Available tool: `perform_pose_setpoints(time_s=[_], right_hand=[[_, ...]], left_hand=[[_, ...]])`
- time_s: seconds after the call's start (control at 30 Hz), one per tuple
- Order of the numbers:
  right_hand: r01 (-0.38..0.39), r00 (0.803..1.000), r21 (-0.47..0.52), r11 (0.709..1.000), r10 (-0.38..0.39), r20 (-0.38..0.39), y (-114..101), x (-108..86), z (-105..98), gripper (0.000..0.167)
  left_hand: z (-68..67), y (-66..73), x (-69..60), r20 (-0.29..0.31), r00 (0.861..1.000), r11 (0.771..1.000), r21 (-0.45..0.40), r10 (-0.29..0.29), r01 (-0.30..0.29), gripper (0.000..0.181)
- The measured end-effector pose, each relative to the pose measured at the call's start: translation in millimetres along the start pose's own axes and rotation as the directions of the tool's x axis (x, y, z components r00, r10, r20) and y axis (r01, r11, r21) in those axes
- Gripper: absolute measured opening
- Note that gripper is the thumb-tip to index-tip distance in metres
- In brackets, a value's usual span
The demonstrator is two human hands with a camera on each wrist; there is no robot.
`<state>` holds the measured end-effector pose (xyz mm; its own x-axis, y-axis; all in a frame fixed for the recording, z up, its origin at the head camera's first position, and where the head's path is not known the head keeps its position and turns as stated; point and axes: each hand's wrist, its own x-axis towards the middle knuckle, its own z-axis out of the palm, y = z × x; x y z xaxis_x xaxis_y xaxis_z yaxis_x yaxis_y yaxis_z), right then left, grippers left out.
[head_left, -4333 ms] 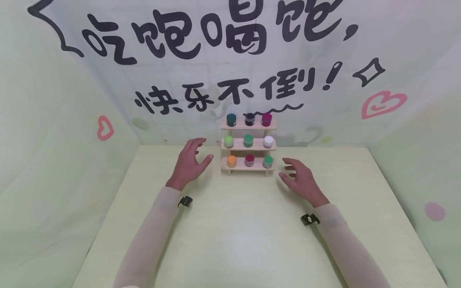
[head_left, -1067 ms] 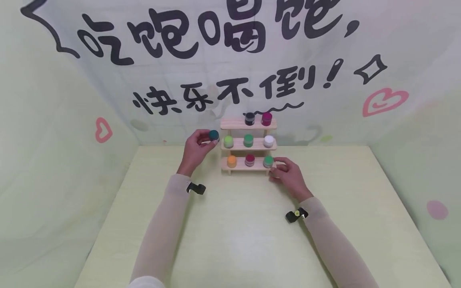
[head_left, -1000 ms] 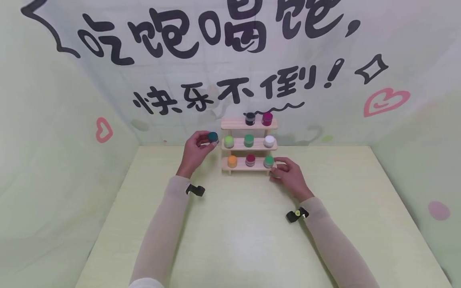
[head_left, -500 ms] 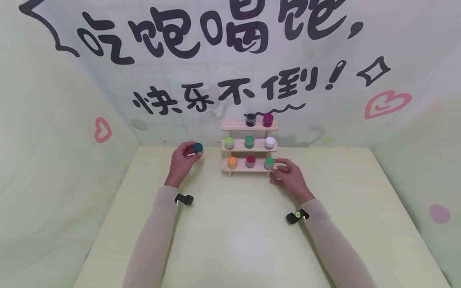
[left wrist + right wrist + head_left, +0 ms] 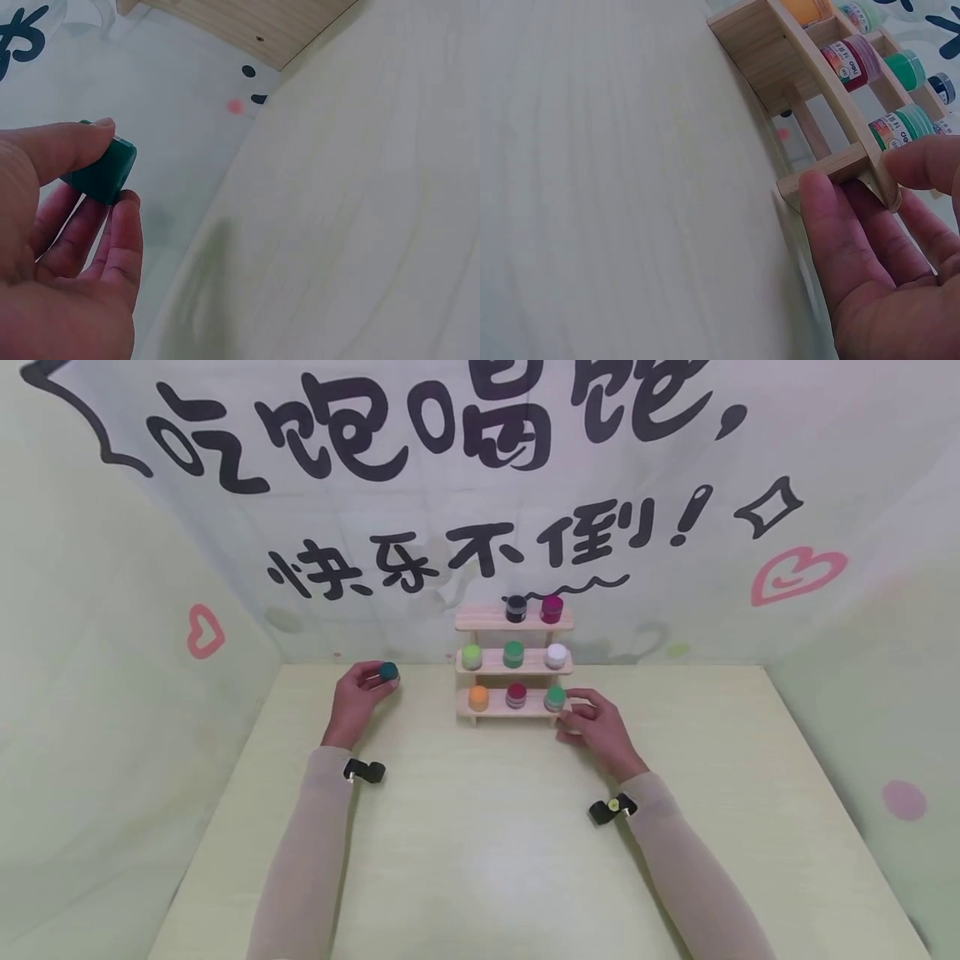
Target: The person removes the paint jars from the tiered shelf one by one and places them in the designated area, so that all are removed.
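Note:
My left hand [image 5: 356, 700] pinches a dark teal paint jar [image 5: 388, 671] between thumb and fingers, left of the wooden rack and above the table. In the left wrist view the thumb lies across the jar [image 5: 105, 172] and covers part of it. My right hand [image 5: 600, 732] grips the lower right end of the three-tier wooden rack [image 5: 498, 714]. The right wrist view shows its thumb on the bottom shelf [image 5: 855, 127] beside a green paint jar [image 5: 900, 129], with fingers under the shelf and against the leg.
On the top shelf stand a black jar [image 5: 516, 608] and a magenta jar [image 5: 551, 609]. Light green, green and white jars [image 5: 556, 656] fill the middle one. Below are orange [image 5: 477, 697], dark red and green jars. A lettered cloth backdrop [image 5: 420, 635] rises behind.
The teal jar has left the top shelf's left end in my left hand and moved leftward and lower. My right hand has come to the rack and stays there.

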<state>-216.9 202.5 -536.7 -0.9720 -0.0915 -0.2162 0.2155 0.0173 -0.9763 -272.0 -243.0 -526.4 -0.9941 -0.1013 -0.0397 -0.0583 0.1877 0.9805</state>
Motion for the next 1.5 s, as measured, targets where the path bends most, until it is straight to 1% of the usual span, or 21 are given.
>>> perform_pose_setpoints(time_s=[0.17, 0.37, 0.47, 0.57, 0.7, 0.87, 1.0, 1.1, 1.2, 1.4, 1.5], right_hand=[[-0.012, 1.000, 0.013, 1.000, 0.012, -0.004, -0.3, -0.4, 1.7, 0.046], [0.003, 1.000, 0.031, 1.000, -0.003, -0.012, -0.7, 1.4, 4.5, 0.043], [0.011, 1.000, 0.039, 0.999, -0.010, -0.017, 0.1, 2.2, 5.8, 0.043], [0.015, 0.999, 0.009, 1.000, -0.014, -0.038, 0.7, 2.5, 6.5, 0.044], [0.016, 0.998, -0.044, 0.999, -0.019, -0.061, 1.4, 3.2, 6.5, 0.045], [0.013, 0.998, -0.039, 0.999, -0.016, -0.061, 2.8, 4.2, 5.7, 0.045], [0.016, 0.999, -0.017, 1.000, -0.016, -0.052, 3.1, 3.7, 5.0, 0.044], [0.020, 0.999, 0.010, 1.000, -0.020, -0.041, 1.8, 2.2, 4.6, 0.044], [0.019, 0.999, 0.023, 1.000, -0.018, -0.031, 0.1, 0.9, 3.8, 0.045], [0.006, 0.999, 0.023, 1.000, -0.006, -0.034, -0.2, 0.4, 2.8, 0.045], [0.003, 0.999, 0.023, 1.000, -0.002, -0.034, 0.3, 0.3, 2.8, 0.044]], left_hand=[[-4.9, -4.7, 7.1, -0.036, 0.999, 0.998, 0.048, -0.039, 0.041, 0.053], [-4.5, -7.4, 12.2, -0.120, 0.990, 0.996, 0.040, -0.080, 0.086, 0.051], [-3.8, -9.5, 12.9, -0.140, 0.984, 0.993, 0.045, -0.106, 0.113, 0.052], [-3.7, -12.7, 13.2, -0.151, 0.982, 0.990, 0.065, -0.117, 0.127, 0.051], [-3.8, -17.3, 13.3, -0.153, 0.983, 0.987, 0.102, -0.104, 0.121, 0.050], [-4.0, -20.8, 13.4, -0.154, 0.983, 0.981, 0.152, -0.098, 0.121, 0.050], [-3.8, -22.2, 14.4, -0.184, 0.977, 0.971, 0.195, -0.105, 0.141, 0.047], [-4.4, -24.0, 15.6, -0.197, 0.974, 0.968, 0.201, -0.111, 0.151, 0.048], [-4.8, -25.8, 16.9, -0.195, 0.974, 0.968, 0.196, -0.117, 0.155, 0.051], [-3.5, -24.7, 15.6, -0.200, 0.972, 0.968, 0.192, -0.125, 0.164, 0.055], [-3.8, -25.0, 14.7, -0.194, 0.972, 0.970, 0.180, -0.130, 0.166, 0.056]])
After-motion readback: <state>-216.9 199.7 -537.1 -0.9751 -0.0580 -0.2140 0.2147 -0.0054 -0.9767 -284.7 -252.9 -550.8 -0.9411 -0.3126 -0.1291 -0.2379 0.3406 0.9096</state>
